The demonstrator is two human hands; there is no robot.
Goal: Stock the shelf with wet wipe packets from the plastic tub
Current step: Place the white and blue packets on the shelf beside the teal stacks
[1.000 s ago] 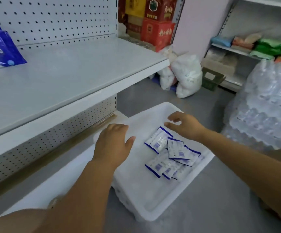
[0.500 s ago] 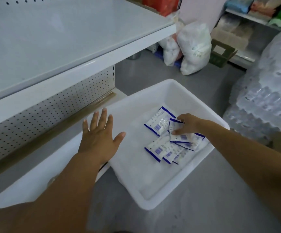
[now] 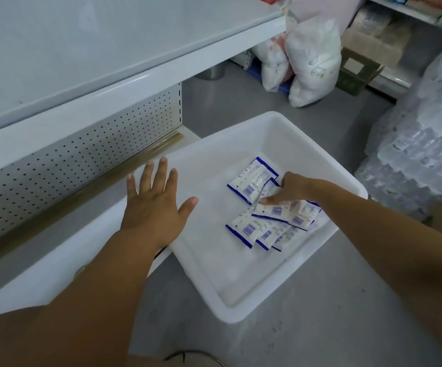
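hands (image 3: 291, 190) over packets (image 3: 251, 182) in tub (image 3: 214, 287)

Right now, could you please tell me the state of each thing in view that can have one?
left hand: open, fingers spread, holding nothing, above the tub's near-left rim.
right hand: inside the tub, fingers on a packet.
wet wipe packets: sealed, lying overlapped in a loose pile.
plastic tub: on the floor, mostly empty.
upper shelf: bare where visible.
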